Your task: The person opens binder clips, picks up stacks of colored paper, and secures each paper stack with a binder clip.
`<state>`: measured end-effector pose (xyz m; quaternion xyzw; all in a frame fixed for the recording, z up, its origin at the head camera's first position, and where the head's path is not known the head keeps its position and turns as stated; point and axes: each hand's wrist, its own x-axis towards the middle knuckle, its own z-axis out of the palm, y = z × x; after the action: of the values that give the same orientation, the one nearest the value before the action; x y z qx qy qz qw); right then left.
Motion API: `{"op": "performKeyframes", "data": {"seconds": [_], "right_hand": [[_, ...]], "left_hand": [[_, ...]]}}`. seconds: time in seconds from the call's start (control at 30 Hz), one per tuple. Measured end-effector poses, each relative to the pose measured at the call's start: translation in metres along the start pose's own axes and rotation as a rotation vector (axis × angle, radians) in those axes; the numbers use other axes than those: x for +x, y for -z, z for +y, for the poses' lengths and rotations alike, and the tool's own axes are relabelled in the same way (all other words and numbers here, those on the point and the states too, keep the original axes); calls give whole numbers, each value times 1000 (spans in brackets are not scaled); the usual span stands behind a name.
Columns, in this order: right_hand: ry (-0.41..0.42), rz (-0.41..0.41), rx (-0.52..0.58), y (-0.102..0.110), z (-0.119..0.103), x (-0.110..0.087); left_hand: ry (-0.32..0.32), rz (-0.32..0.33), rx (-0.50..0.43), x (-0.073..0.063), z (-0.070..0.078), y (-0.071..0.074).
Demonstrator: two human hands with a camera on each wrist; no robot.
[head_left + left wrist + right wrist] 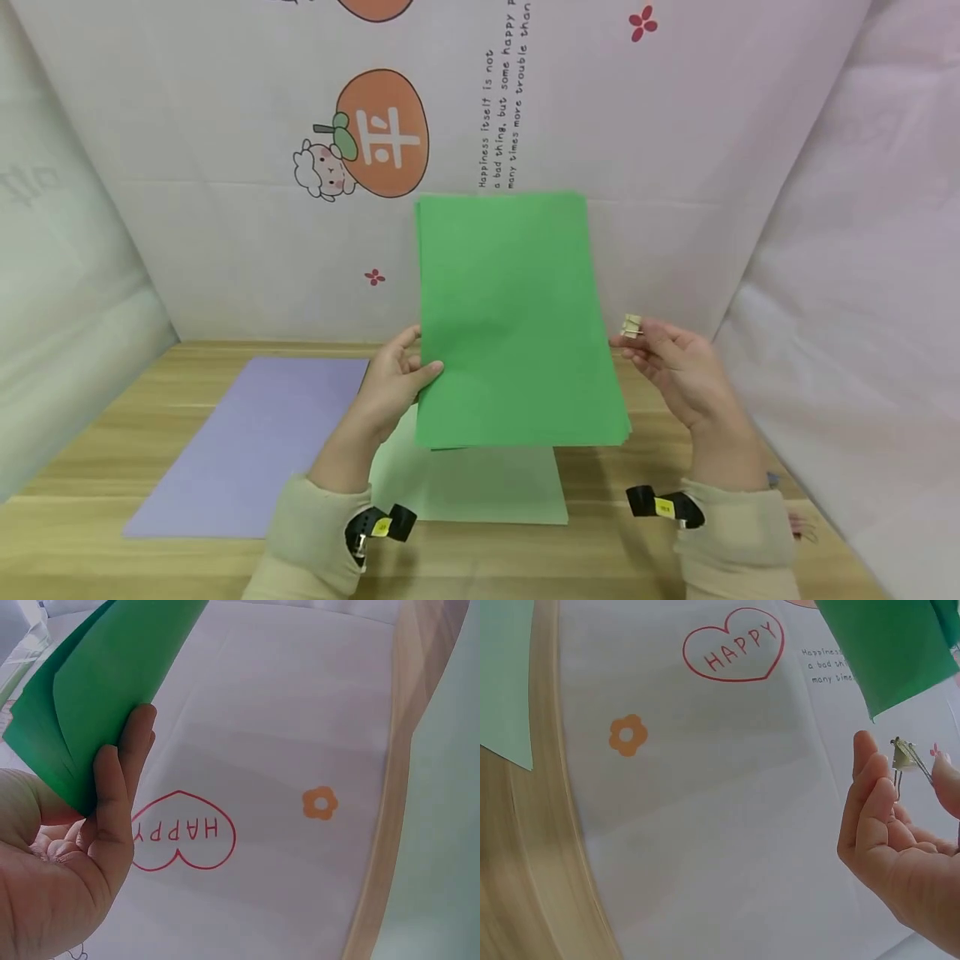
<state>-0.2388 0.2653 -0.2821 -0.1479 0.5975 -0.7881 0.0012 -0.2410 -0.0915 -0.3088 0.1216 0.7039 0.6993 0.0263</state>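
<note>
Several sheets of green paper [517, 325] are held up above the table, their edges slightly fanned at the bottom. My left hand [393, 375] pinches the stack by its left edge, thumb in front and fingers behind. In the left wrist view the green sheets [112, 682] bend and part a little at one corner. To the right of the stack, my right hand [686, 367] pinches a small pale yellow binder clip [632, 326] between thumb and fingers. The right wrist view has the binder clip [904, 756] just off the corner of the green sheets, apart from them.
Pale green paper [480, 492] lies on the wooden table [600, 550] beneath the held stack. Purple paper [247, 450] lies to its left. Small items [801, 525] sit partly hidden by the right sleeve. Printed white cloth [225, 250] stands behind and on both sides.
</note>
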Motion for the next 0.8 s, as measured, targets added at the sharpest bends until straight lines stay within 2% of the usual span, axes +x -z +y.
{"op": "performKeyframes", "data": {"seconds": [0.2,0.47,0.8], "right_hand": [[-27,14,-12,-1,3,-1],[-88,71,-34,-10,6,5],[-132,146,-37,-13,7,5]], "left_hand": [[-11,0,11,-1,0,2],[-33,-12,12,-2,3,2],[-7,-4,45,-3,3,-1]]}}
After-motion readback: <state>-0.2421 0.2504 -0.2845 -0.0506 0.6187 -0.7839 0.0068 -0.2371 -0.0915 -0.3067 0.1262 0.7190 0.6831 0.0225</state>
